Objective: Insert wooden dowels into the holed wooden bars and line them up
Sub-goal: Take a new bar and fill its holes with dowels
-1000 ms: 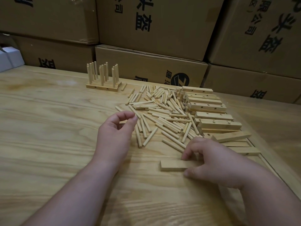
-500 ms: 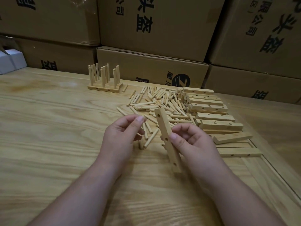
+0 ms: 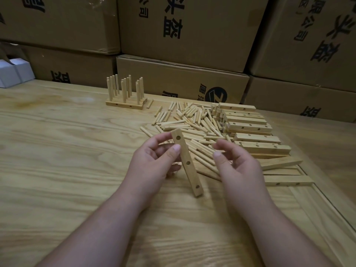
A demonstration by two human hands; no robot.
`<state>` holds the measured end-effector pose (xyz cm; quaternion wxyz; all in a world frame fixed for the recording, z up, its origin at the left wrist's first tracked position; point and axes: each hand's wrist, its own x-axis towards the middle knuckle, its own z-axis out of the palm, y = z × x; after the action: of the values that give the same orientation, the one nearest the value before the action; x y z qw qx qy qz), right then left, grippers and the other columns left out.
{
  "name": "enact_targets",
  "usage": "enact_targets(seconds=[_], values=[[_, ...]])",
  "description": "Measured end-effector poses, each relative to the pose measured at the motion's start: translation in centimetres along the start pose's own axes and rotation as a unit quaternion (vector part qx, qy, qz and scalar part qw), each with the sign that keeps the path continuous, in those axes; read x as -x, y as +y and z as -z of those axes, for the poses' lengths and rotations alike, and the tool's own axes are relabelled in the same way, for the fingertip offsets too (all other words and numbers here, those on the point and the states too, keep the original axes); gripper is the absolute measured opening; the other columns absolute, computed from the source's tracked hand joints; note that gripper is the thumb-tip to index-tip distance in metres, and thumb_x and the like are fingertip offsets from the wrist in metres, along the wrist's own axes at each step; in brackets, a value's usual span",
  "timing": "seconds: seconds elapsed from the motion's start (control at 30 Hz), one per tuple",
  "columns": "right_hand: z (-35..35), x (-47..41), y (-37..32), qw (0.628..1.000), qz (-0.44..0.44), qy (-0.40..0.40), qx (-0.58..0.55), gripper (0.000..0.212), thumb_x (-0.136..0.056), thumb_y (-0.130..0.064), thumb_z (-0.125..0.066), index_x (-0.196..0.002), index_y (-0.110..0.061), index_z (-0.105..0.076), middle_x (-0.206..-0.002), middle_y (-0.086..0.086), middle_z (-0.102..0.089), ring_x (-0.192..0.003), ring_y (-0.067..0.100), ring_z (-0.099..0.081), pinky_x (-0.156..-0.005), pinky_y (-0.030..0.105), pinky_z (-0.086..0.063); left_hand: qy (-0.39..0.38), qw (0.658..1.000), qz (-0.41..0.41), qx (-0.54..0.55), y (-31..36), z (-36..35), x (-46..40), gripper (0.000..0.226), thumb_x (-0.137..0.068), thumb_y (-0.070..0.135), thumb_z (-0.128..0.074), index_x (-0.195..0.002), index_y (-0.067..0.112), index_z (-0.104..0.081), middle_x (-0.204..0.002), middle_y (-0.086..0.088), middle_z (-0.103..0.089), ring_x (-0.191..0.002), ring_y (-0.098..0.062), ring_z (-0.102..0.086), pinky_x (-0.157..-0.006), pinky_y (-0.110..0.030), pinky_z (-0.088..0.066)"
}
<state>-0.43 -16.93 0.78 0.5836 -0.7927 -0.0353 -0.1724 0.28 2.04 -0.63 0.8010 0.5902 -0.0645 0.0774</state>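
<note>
the left hand [image 3: 154,162] pinches a pale three-holed wooden bar [image 3: 186,162] held tilted over the light wooden table [image 3: 57,170]; the right hand [image 3: 234,162], at its 3 o'clock, hangs loosely curled. loose short wooden dowels [image 3: 192,120] lie at 12 o'clock.

Storeroom or small warehouse used as an assembly bench, stacked brown shipping cartons [image 3: 188,29] with printed black Chinese lettering walling the back, plain wooden worktable [image 3: 57,151], bulk loose dowels [image 3: 192,120] and holed bars [image 3: 250,128] piled for batch work
</note>
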Motion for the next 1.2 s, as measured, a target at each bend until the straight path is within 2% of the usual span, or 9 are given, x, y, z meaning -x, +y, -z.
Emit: enact_targets(seconds=[0.1, 0.23, 0.37, 0.47, 0.6, 0.8, 1.0, 1.1, 1.2], values=[[1.1, -0.8, 0.8, 0.997, 0.016, 0.032, 0.071, 0.028, -0.095, -0.028, -0.063, -0.12, -0.039, -0.064, -0.103, -0.018, -0.067, -0.081, 0.003, -0.063, -0.065, 0.016, -0.051, 0.015, 1.0, -0.005, 0.001, 0.0, 0.1, -0.1, 0.032, -0.087, 0.019, -0.072, -0.117, 0.024, -0.063, -0.102, -0.004, -0.079, -0.09, -0.02, -0.076, -0.067, -0.032, -0.062], [1.5, -1.1, 1.3, 0.968, 0.076, -0.014, 0.237, 0.034, -0.093, -0.03, -0.064, -0.126, -0.036, -0.062, -0.1, -0.024, -0.06, -0.098, -0.002, -0.055, -0.086, 0.023, -0.045, 0.035, 0.999, -0.004, -0.02, -0.1, 0.2, 0.0, 0.049, -0.07, 0.037, -0.079, -0.117, 0.025, -0.069, -0.106, -0.002, -0.076, -0.092, -0.019, -0.075, -0.063, -0.031, -0.061], [1.0, -0.9, 1.4, 0.913, 0.109, -0.094, 0.381, 0.03, -0.091, -0.04, -0.064, -0.121, -0.038, -0.065, -0.109, -0.032, -0.049, -0.114, 0.002, -0.043, -0.099, 0.028, -0.035, 0.045, 0.998, -0.005, -0.034, -0.2, 0.3, -0.1, 0.04, -0.07, 0.043, -0.077, -0.108, 0.031, -0.074, -0.105, 0.001, -0.076, -0.088, -0.014, -0.075, -0.06, -0.029, -0.06], [0.6, -0.9, 1.3, 0.89, 0.101, -0.11, 0.431, 0.027, -0.093, -0.045, -0.061, -0.12, -0.043, -0.063, -0.117, -0.028, -0.057, -0.119, 0.005, -0.043, -0.098, 0.033, -0.027, 0.049, 0.998, -0.002, -0.045, -0.3, 0.3, -0.2, 0.027, -0.082, 0.041, -0.072, -0.108, 0.035, -0.072, -0.1, 0.007, -0.077, -0.084, -0.007, -0.073, -0.06, -0.028, -0.059], [0.7, -0.9, 1.1, 0.881, 0.084, -0.108, 0.454, 0.028, -0.093, -0.044, -0.06, -0.122, -0.044, -0.061, -0.114, -0.026, -0.062, -0.114, 0.004, -0.045, -0.086, 0.031, -0.018, 0.045, 0.998, -0.002, -0.047, -0.3, 0.4, -0.1, 0.019, -0.097, 0.03, -0.063, -0.11, 0.039, -0.074, -0.096, 0.01, -0.076, -0.079, -0.002, -0.07, -0.059, -0.024, -0.057], [0.6, -1.0, 0.9, 0.874, 0.057, -0.141, 0.462, 0.037, -0.095, -0.042, -0.054, -0.132, -0.038, -0.055, -0.109, -0.02, -0.057, -0.114, 0.011, -0.045, -0.09, 0.035, -0.025, 0.052, 0.998, 0.004, -0.041, -0.2, 0.3, -0.2, 0.026, -0.098, 0.023, -0.063, -0.123, 0.028, -0.067, -0.095, 0.007, -0.074, -0.078, -0.005, -0.069, -0.061, -0.028, -0.057], [0.8, -0.8, 0.7, 0.858, 0.061, -0.137, 0.492, 0.019, -0.094, -0.048, -0.053, -0.107, -0.039, -0.065, -0.094, -0.019, -0.047, -0.107, 0.011, -0.045, -0.083, 0.036, -0.02, 0.054, 0.998, 0.008, -0.038, -0.1, 0.3, 0.0, 0.027, -0.1, 0.023, -0.059, -0.124, 0.03, -0.067, -0.098, 0.003, -0.077, -0.081, -0.008, -0.072, -0.057, -0.024, -0.054], [0.7, -0.7, 0.7, 0.871, 0.077, -0.123, 0.469, 0.016, -0.096, -0.046, -0.051, -0.108, -0.04, -0.06, -0.102, -0.019, -0.049, -0.108, 0.009, -0.045, -0.089, 0.035, -0.024, 0.054, 0.998, 0.006, -0.035, 0.1, 0.2, 0.1, 0.023, -0.099, 0.031, -0.06, -0.119, 0.034, -0.07, -0.097, -0.001, -0.078, -0.082, -0.011, -0.072, -0.056, -0.023, -0.054], [0.6, -0.5, 0.2, 0.919, 0.105, -0.092, 0.369, 0.01, -0.097, -0.042, -0.053, -0.107, -0.041, -0.055, -0.094, -0.025, -0.055, -0.095, 0.003, -0.053, -0.088, 0.033, -0.045, 0.049, 0.998, 0.008, -0.03, 0.3, 0.1, 0.2, 0.022, -0.09, 0.041, -0.058, -0.104, 0.048, -0.074, -0.098, -0.002, -0.078, -0.084, -0.013, -0.073, -0.06, -0.029, -0.056]])
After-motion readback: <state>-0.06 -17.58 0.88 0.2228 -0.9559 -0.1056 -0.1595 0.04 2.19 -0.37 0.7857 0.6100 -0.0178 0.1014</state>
